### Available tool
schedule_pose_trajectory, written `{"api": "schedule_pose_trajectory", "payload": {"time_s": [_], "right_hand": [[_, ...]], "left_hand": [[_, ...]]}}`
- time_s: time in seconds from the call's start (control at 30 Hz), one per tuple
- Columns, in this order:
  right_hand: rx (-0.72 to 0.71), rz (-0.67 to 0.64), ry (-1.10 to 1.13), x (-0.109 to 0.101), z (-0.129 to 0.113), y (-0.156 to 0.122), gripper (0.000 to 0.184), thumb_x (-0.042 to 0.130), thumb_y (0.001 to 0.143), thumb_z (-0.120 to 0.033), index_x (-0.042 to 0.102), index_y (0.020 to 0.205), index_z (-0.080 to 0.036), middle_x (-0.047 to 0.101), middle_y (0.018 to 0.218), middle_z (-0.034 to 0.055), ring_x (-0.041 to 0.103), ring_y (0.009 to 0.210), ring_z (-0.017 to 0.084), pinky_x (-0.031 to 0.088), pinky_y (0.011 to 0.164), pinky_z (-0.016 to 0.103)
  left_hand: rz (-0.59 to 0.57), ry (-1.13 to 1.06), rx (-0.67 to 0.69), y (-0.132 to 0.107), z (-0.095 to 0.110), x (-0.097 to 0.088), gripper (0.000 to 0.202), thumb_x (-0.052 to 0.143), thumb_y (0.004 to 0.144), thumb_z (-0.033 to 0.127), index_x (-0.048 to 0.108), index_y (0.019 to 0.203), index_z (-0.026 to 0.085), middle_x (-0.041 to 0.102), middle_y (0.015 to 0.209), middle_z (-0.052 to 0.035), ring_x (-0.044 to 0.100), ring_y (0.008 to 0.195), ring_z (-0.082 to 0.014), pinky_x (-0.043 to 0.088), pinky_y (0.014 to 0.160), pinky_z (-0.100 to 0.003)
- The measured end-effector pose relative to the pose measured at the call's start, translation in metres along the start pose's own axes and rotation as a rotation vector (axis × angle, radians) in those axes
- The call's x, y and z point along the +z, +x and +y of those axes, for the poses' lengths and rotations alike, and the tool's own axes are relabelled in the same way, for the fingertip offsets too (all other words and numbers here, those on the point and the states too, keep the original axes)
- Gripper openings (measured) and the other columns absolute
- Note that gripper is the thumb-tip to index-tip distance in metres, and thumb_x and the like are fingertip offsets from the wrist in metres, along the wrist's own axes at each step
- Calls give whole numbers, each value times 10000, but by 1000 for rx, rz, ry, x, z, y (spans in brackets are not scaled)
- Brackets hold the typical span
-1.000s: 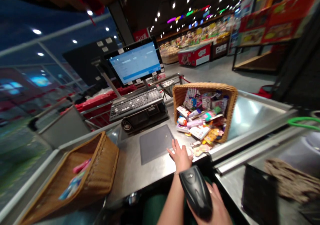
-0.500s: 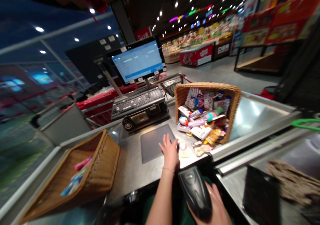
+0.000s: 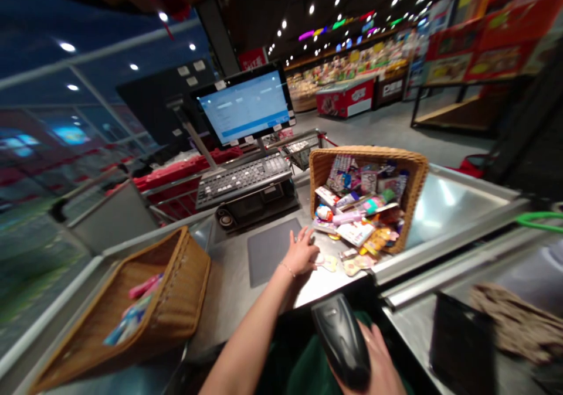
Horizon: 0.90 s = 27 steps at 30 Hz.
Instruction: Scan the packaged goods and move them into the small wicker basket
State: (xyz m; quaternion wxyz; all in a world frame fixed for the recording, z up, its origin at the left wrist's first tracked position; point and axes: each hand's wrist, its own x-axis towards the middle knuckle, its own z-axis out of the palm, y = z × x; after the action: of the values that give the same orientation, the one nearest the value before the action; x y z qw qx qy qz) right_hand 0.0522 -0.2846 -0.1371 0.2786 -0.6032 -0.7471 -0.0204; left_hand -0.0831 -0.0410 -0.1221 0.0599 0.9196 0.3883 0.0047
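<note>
My left hand rests on the steel counter at the right edge of a grey mat, its fingers curled over a small flat packet lying there. My right hand is low at the frame's bottom, wrapped round a black handheld barcode scanner that points up toward the counter. Just right of my left hand a wicker basket lies tipped on its side, with several colourful snack packets spilling out of it.
A second wicker basket with a few items stands tilted at the lower left. Behind the mat sit a keyboard, a cash unit and a lit screen. Red shopping baskets and store shelves fill the background.
My left hand slid left along the counter from the spilled packets to the mat's edge, dragging a small packet with it. The scanner hand stayed low.
</note>
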Motion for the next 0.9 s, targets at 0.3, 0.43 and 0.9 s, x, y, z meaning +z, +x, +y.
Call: {"api": "schedule_pose_trajectory", "payload": {"time_s": [0.3, 0.43, 0.9], "right_hand": [[-24, 5, -16, 5, 0, 2, 447, 509, 839, -364, 607, 1177, -89, 681, 1172, 139, 676, 1040, 299, 560, 867, 496], [24, -62, 45, 2, -5, 4, 445, 487, 873, -390, 589, 1216, -124, 653, 1228, 127, 648, 1095, 296, 534, 911, 515], [-82, 1, 28, 2, -20, 11, 427, 485, 853, -328, 565, 1216, -117, 674, 1189, 132, 668, 1059, 292, 558, 860, 518]], "left_hand": [[226, 33, -68, -21, -1, -12, 261, 729, 716, 376, 663, 880, 184, 305, 1523, -165, 146, 1442, -367, 98, 1063, -746], [358, 69, -181, -42, -4, -19, 270, 744, 706, 306, 651, 940, 208, 271, 1545, -146, 159, 1441, -362, 122, 1060, -748], [573, 168, -382, -108, -12, -32, 291, 723, 720, 255, 648, 1000, 234, 318, 1529, -143, 206, 1428, -378, 170, 1062, -737]]}}
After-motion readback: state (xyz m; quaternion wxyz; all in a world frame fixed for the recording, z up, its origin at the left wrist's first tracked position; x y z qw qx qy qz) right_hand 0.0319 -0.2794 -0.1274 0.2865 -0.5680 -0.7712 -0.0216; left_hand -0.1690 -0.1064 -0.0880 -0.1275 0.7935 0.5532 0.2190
